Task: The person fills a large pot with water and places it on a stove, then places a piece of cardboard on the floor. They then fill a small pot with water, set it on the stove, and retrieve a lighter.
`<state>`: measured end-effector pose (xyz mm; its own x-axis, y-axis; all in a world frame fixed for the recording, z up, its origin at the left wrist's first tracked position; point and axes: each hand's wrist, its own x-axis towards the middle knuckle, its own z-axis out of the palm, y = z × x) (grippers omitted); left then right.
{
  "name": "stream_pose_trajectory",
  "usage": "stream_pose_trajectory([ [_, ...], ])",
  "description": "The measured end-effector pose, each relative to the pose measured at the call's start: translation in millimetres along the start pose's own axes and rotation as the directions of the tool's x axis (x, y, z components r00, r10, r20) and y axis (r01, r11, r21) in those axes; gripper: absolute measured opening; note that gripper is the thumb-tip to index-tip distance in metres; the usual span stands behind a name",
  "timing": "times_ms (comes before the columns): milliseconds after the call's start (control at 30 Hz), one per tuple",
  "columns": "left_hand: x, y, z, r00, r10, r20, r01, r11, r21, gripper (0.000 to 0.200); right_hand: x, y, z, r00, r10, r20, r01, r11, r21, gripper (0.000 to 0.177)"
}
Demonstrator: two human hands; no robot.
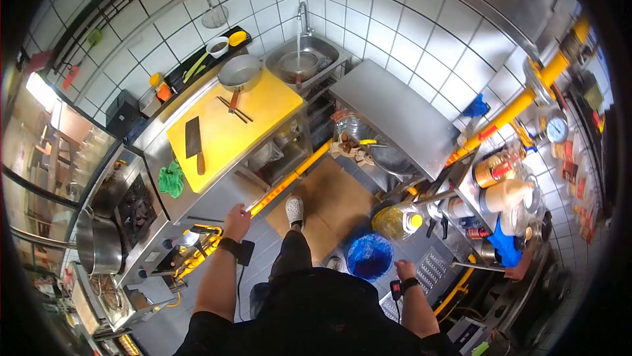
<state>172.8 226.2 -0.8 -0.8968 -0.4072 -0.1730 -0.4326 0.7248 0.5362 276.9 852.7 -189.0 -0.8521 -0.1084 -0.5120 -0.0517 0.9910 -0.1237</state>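
My left hand [237,222] hangs in front of the counter with nothing in it, its fingers loosely bent and apart. It is near the yellow pipe [284,185] along the counter's front. Low on the right, my right hand [405,269] is also free, fingers loosely bent, beside a bin lined with a blue bag [369,255]. On the counter, a cleaver [193,140] and chopsticks [235,110] lie on a yellow cutting board [263,112]. A frying pan [239,72] rests at the board's far end. Water from the tap [303,17] runs into a pan [298,63] in the sink.
A green cloth [171,179] lies beside the board. The stove [137,201] and a large pot [99,243] are at left. A steel table [395,112] stands ahead, an oil jug [397,222] on the floor, and a loaded shelf [484,224] at right. Cardboard [336,204] covers floor.
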Motion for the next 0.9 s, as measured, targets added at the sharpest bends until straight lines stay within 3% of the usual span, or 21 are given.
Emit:
stream_pose_trajectory([
  [33,22.7,8.1,-9.0,1.0,-0.006,0.001,0.006,1.0,-0.01,0.041,30.1,-7.7,-17.0,0.998,-0.052,-0.022,0.051,0.998,-0.04,0.025],
  [67,47.5,16.2,-18.5,0.999,0.015,-0.049,-0.018,0.998,-0.055,0.04,56.4,-25.6,-43.4,0.993,0.109,-0.054,-0.092,0.964,0.249,0.027],
  [100,74.6,24.2,-28.4,0.994,0.037,-0.103,-0.047,0.994,-0.099,0.039,82.0,-54.5,-77.9,0.962,0.269,-0.043,-0.209,0.828,0.521,0.031],
  [167,127.1,35.5,-50.1,0.987,0.063,-0.145,-0.081,0.989,-0.126,0.04,130.6,-107.6,-134.9,0.947,0.274,-0.167,-0.084,0.713,0.696,0.038],
  [233,187.5,44.5,-66.1,0.979,0.084,-0.185,-0.113,0.982,-0.153,0.041,178.1,-160.9,-192.7,0.962,0.262,-0.072,-0.122,0.655,0.746,0.044],
  [300,236.8,46.8,-80.7,0.953,0.106,-0.283,-0.145,0.982,-0.121,0.043,205.7,-222.9,-251.3,0.976,0.107,-0.19,0.072,0.666,0.743,0.042],
  [433,334.9,44.9,-87.7,0.947,0.1,-0.306,-0.128,0.989,-0.073,0.048,270.2,-323.1,-311.5,0.985,0.019,-0.169,0.131,0.547,0.827,0.041],
  [467,356.1,47.3,-88.2,0.951,0.102,-0.292,-0.13,0.988,-0.079,0.048,276.9,-347.9,-332.5,0.982,-0.036,-0.185,0.168,0.613,0.772,0.041],
  [500,376.6,51.4,-87.7,0.989,0.031,-0.145,-0.05,0.991,-0.126,0.045,281.0,-370.2,-350.1,0.977,-0.092,-0.192,0.203,0.674,0.711,0.041],
  [533,390.6,53.8,-85.4,0.999,-0.038,0.007,0.039,0.986,-0.161,0.043,285.9,-390.1,-362.3,0.98,-0.08,-0.182,0.187,0.681,0.708,0.041],
  [567,396.9,59.7,-83.4,0.999,-0.039,0.02,0.041,0.985,-0.169,0.043,292.0,-409.1,-374.7,0.974,-0.146,-0.17,0.224,0.596,0.771,0.04],
  [600,401.2,71.1,-83.8,0.961,-0.16,0.226,0.247,0.865,-0.437,0.037,299.4,-427.2,-389.1,0.962,-0.216,-0.17,0.259,0.502,0.826,0.039],
  [633,406.9,78.4,-83.9,0.872,-0.205,0.445,0.463,0.641,-0.612,0.032,304.2,-445.5,-407.3,0.962,-0.214,-0.168,0.257,0.51,0.821,0.039],
  [700,415.5,76.4,-73.8,0.857,-0.163,0.489,0.471,0.635,-0.612,0.024,312.3,-478.7,-435.0,0.954,-0.294,-0.054,0.206,0.516,0.831,0.037],
  [767,417.5,79.0,-58.2,0.928,-0.136,0.348,0.339,0.697,-0.632,0.027,340.1,-499.8,-436.1,0.95,-0.307,-0.066,0.225,0.521,0.824,0.037],
  [833,410.8,94.9,-58.1,0.937,-0.138,0.321,0.319,0.71,-0.628,0.026,370.2,-514.5,-422.7,0.946,-0.316,-0.079,0.241,0.517,0.821,0.036],
  [900,394.2,119.4,-67.2,0.924,-0.192,0.33,0.357,0.741,-0.569,0.026,398.1,-526.9,-409.1,0.845,-0.433,-0.314,0.48,0.355,0.802,0.039],
])
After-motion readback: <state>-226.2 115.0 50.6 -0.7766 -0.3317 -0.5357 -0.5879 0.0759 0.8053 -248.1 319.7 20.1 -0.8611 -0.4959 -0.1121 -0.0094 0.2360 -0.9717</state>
